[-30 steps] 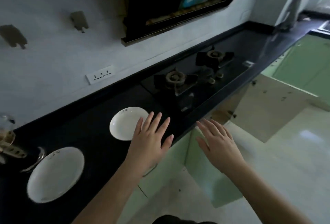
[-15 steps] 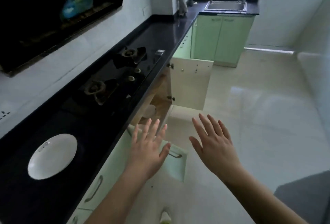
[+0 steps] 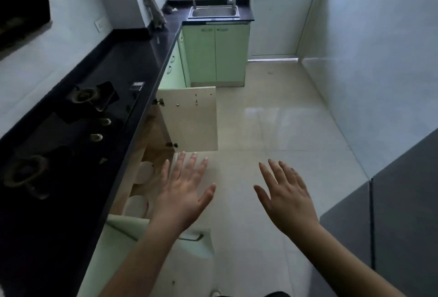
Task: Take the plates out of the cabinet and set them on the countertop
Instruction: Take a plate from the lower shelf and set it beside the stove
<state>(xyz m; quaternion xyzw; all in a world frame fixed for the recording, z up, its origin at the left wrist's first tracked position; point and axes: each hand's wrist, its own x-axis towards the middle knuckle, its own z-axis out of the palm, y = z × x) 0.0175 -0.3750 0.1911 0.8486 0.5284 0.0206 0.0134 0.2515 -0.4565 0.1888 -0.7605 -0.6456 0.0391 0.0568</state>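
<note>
Since half a second ago your view has swung further along the kitchen: the white plate that lay on the dark desk (image 3: 132, 64) has slipped out of view, and your hands have shifted from the cabinet front to above the floor (image 3: 284, 130). Your left hand (image 3: 182, 197) hovers palm down with its fingers (image 3: 193, 166) straight and spread wide, holding nothing and touching nothing, just beside the open cabinet (image 3: 151, 135). Your right hand (image 3: 288, 202) hangs well apart from it over the tiles, fingers equally spread and empty. Inside the cabinet, below the desk edge, two white plates (image 3: 145, 172) show on the wooden shelf, one nearer you than the other, both partly hidden. The cabinet door (image 3: 192, 119) stands swung out beyond your left fingertips. A gas hob (image 3: 71, 126) sits in the desk, and a sink (image 3: 214, 11) lies at the far end.
</note>
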